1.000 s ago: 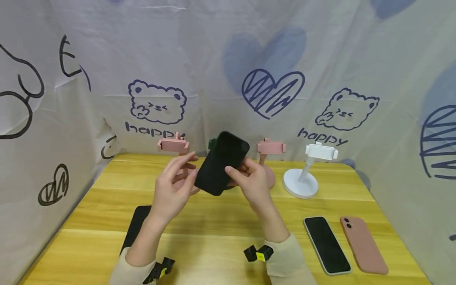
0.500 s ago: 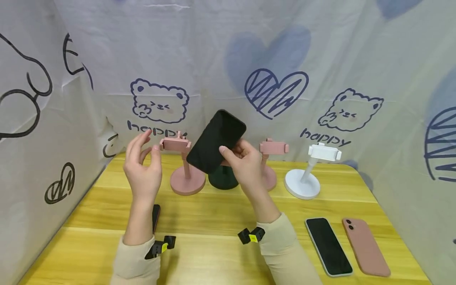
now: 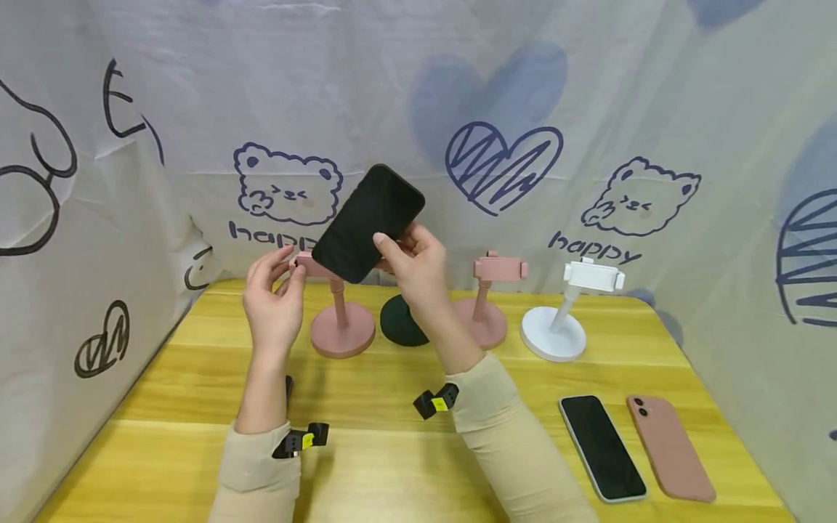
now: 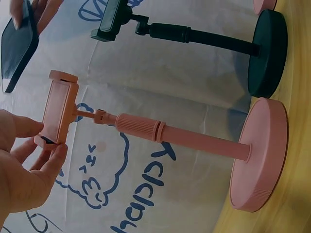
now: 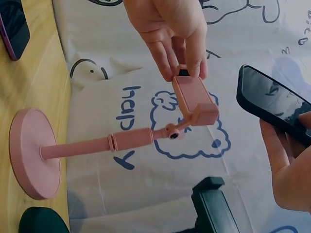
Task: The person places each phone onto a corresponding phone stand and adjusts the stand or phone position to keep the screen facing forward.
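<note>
My right hand (image 3: 421, 272) holds a black phone (image 3: 368, 221) up and tilted, thumb on the screen side and fingers behind. At the left, my left hand (image 3: 271, 309) pinches the end of the holder of a pink phone stand (image 3: 343, 330) between thumb and fingers. That stand's pink holder (image 4: 59, 111) shows in the left wrist view, with the fingertips at its lower end. The right wrist view shows the same hand (image 5: 170, 24) at the holder's end, the phone (image 5: 272, 99) a short way off. In the head view the phone covers part of the holder.
A dark green phone stand (image 3: 400, 323), a second pink stand (image 3: 487, 323) and a white stand (image 3: 554, 335) line the back of the wooden table (image 3: 392, 450). A white-edged phone (image 3: 601, 449) and a pink phone (image 3: 670, 448) lie at right. Another phone (image 5: 15, 26) lies at left.
My left hand has left the black phone, moved left and taken hold of the pink stand's holder. My right hand has carried the phone up and left toward that stand.
</note>
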{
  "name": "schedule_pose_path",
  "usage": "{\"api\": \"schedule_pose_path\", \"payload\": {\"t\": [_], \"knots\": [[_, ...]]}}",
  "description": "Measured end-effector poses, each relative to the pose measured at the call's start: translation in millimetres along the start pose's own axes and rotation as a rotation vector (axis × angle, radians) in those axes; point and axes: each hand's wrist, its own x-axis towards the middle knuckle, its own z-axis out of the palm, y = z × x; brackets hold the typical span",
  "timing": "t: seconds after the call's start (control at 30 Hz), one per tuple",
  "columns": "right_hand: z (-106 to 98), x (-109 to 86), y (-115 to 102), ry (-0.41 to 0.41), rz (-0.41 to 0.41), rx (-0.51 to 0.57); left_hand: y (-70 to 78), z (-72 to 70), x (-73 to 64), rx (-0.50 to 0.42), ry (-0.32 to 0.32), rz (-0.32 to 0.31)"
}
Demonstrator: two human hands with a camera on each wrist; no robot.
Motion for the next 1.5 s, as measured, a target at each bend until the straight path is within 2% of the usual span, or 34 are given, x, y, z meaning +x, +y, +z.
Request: {"api": "schedule_pose_path", "payload": {"t": [0.23,0.47,0.63,1.03,1.2,1.33,1.5], "knots": [[20,16.9,4,-0.077,-0.034,0.001,-0.7,1.1,0.7,-0.012,0.033,-0.02],[29,27.1,8,-0.128,-0.031,-0.06,2.7,0.6,1.2,-0.008,0.043,-0.04],[31,29.5,14,-0.155,-0.033,-0.143,7.5,-0.9,1.9,-0.024,0.04,-0.067],[26,30.5,26,-0.193,0.022,-0.155,11.1,-2.2,3.0,0.067,0.031,-0.082],[26,29.3,25,-0.229,0.045,-0.278,8.8,-1.0,1.6,0.072,0.033,-0.067],[25,28.1,25,-0.265,0.028,-0.4,7.1,-0.6,0.8,0.083,0.024,-0.062],[22,28.6,26,-0.296,0.017,-0.462,6.5,-3.0,0.1,0.096,-0.015,-0.078]]}}
